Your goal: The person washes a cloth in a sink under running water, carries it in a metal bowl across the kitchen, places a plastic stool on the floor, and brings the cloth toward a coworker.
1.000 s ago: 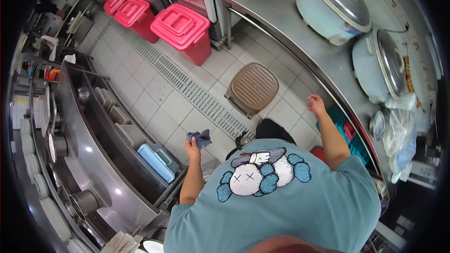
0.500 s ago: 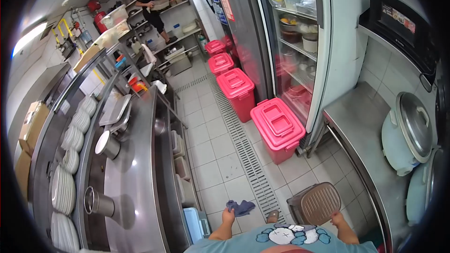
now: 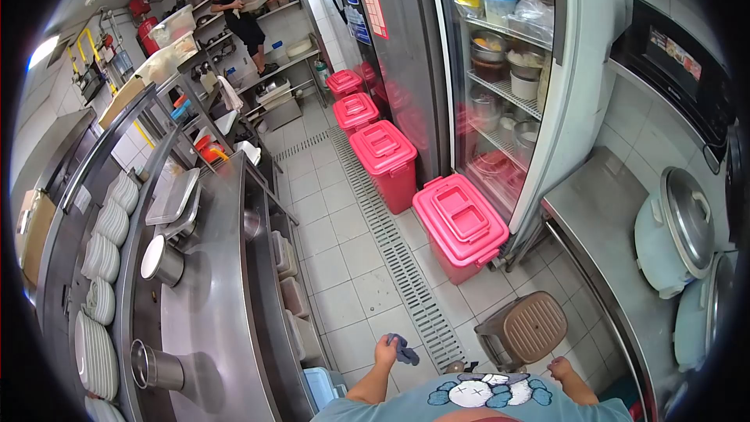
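My left hand (image 3: 385,353) is closed around a dark blue-grey cloth (image 3: 405,350), which hangs bunched from it over the tiled floor. My right hand (image 3: 559,368) is low at my other side, its fingers curled in with nothing visible in them. Just beyond it stands a brown plastic stool (image 3: 535,327) with a ribbed top; the hand appears apart from it. My blue shirt fills the bottom edge between both arms.
Pink lidded bins (image 3: 461,223) line the fridge side, beside a floor drain grate (image 3: 391,242). A steel counter (image 3: 207,289) with metal pots runs along the left. Rice cookers (image 3: 668,227) sit on the right-hand table. A person (image 3: 241,12) stands up on the far shelving, holding a container.
The cloth has gone from spread out to a smaller bunch at my left hand. My right hand is slightly lower. The view has shifted a little.
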A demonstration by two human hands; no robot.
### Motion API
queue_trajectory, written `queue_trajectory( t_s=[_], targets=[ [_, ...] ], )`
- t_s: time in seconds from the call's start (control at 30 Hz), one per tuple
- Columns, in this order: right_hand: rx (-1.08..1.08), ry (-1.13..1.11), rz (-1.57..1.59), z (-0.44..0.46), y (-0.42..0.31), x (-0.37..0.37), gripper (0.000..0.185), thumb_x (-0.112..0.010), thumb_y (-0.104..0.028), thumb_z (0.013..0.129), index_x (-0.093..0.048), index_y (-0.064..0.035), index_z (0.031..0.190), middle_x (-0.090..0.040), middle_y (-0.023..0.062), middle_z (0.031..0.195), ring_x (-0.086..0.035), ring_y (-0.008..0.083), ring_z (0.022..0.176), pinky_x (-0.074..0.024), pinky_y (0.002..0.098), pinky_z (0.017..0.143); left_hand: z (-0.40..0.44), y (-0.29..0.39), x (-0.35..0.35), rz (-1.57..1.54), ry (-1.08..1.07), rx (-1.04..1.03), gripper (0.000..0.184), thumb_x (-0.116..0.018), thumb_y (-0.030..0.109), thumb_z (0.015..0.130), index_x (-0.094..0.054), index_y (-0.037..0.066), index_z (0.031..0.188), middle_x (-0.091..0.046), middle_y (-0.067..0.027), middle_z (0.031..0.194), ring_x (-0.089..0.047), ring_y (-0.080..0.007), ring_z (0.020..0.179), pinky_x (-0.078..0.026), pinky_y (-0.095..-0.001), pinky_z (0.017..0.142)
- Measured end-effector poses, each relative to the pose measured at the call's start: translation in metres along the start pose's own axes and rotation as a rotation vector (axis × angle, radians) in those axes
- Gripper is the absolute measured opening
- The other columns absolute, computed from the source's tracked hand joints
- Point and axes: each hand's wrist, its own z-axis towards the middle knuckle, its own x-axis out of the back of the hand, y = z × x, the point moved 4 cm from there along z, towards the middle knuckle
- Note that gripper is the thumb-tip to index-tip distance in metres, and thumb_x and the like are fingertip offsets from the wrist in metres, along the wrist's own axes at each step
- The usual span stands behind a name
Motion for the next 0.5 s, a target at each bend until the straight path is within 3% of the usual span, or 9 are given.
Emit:
queue_trajectory(
  t_s=[0.07, 0.1, 0.17, 0.23, 0.3, 0.37, 0.4, 0.47, 0.5],
  targets=[
    [0.076, -0.022, -0.051, -0.023, -0.055, 0.021, 0.047, -0.076, -0.025, 0.073, -0.060, 0.0010, 0.108, -0.068, 0.0194, 0.093, -0.066, 0.0307, 0.089, -0.0525, 0.0389, 0.079, 0.001, 0.019, -0.023, -0.120, -0.040, -0.198, 0.028, -0.062, 0.021, 0.090, -0.062, 0.002, 0.112, -0.068, -0.0125, 0.102, -0.064, -0.0219, 0.094, -0.049, -0.0324, 0.083],
    [0.148, -0.045, -0.097, -0.047, -0.099, 0.029, 0.050, -0.077, -0.028, 0.072, -0.060, 0.0014, 0.109, -0.068, 0.0204, 0.099, -0.065, 0.0315, 0.097, -0.0506, 0.0389, 0.086, -0.003, 0.026, -0.031, -0.121, -0.032, -0.195, 0.028, -0.062, 0.021, 0.090, -0.062, 0.002, 0.112, -0.068, -0.0125, 0.102, -0.064, -0.0219, 0.094, -0.049, -0.0324, 0.083],
    [0.306, -0.070, -0.092, -0.047, -0.144, 0.021, 0.062, -0.079, -0.031, 0.070, -0.057, 0.0020, 0.118, -0.066, 0.0202, 0.106, -0.064, 0.0310, 0.101, -0.0503, 0.0383, 0.088, -0.023, 0.076, -0.052, -0.144, -0.206, -0.225, 0.032, -0.060, 0.023, 0.092, -0.060, 0.003, 0.117, -0.067, -0.0120, 0.107, -0.062, -0.0205, 0.099, -0.048, -0.0315, 0.086],
    [0.446, -0.194, 0.013, -0.053, -0.195, 0.007, 0.077, -0.083, -0.031, 0.068, -0.049, 0.0022, 0.128, -0.060, 0.0213, 0.119, -0.058, 0.0314, 0.113, -0.0464, 0.0371, 0.096, -0.047, 0.118, -0.077, -0.181, -0.383, -0.299, 0.036, -0.060, 0.025, 0.093, -0.057, 0.002, 0.121, -0.065, -0.0137, 0.112, -0.062, -0.0230, 0.101, -0.047, -0.0326, 0.088],
    [0.736, -0.229, 0.308, -0.071, -0.250, -0.005, 0.086, -0.085, -0.026, 0.064, -0.043, 0.0017, 0.133, -0.049, 0.0232, 0.132, -0.048, 0.0328, 0.125, -0.0374, 0.0390, 0.106, -0.064, 0.135, -0.114, -0.020, -0.446, -0.540, 0.041, -0.058, 0.030, 0.094, -0.054, 0.002, 0.124, -0.063, -0.0157, 0.116, -0.061, -0.0255, 0.104, -0.047, -0.0344, 0.090],
    [1.019, -0.069, -0.050, -0.134, -0.323, 0.028, 0.089, -0.086, -0.022, 0.063, -0.039, -0.0021, 0.137, -0.038, 0.0216, 0.142, -0.040, 0.0364, 0.131, -0.0304, 0.0414, 0.111, -0.122, 0.212, -0.117, 0.067, -0.634, -0.624, 0.034, -0.057, 0.028, 0.095, -0.055, 0.004, 0.118, -0.063, -0.0147, 0.101, -0.060, -0.0191, 0.094, -0.047, -0.0330, 0.082],
    [1.018, -0.072, -0.051, -0.144, -0.343, 0.037, 0.089, -0.086, -0.022, 0.063, -0.039, -0.0021, 0.137, -0.038, 0.0216, 0.142, -0.040, 0.0364, 0.131, -0.0304, 0.0414, 0.111, -0.150, 0.248, -0.116, 0.084, -0.677, -0.760, 0.032, -0.057, 0.028, 0.095, -0.055, 0.005, 0.117, -0.063, -0.0160, 0.099, -0.062, -0.0221, 0.091, -0.048, -0.0349, 0.080],
    [1.298, 0.055, -0.111, -0.166, -0.360, 0.058, 0.076, -0.084, -0.020, 0.065, -0.049, -0.0059, 0.131, -0.053, 0.0179, 0.129, -0.050, 0.0354, 0.122, -0.0268, 0.0425, 0.113, -0.174, 0.294, -0.123, 0.170, -0.784, -0.789, 0.031, -0.057, 0.027, 0.094, -0.056, 0.005, 0.116, -0.063, -0.0160, 0.098, -0.063, -0.0232, 0.090, -0.048, -0.0353, 0.080],
    [1.296, 0.051, -0.113, -0.155, -0.348, 0.064, 0.076, -0.084, -0.020, 0.065, -0.049, -0.0059, 0.131, -0.053, 0.0179, 0.129, -0.050, 0.0354, 0.122, -0.0268, 0.0425, 0.113, -0.187, 0.309, -0.129, 0.258, -0.892, -0.817, 0.030, -0.057, 0.026, 0.094, -0.057, 0.005, 0.115, -0.063, -0.0161, 0.098, -0.063, -0.0244, 0.089, -0.049, -0.0358, 0.080]
  ],
)
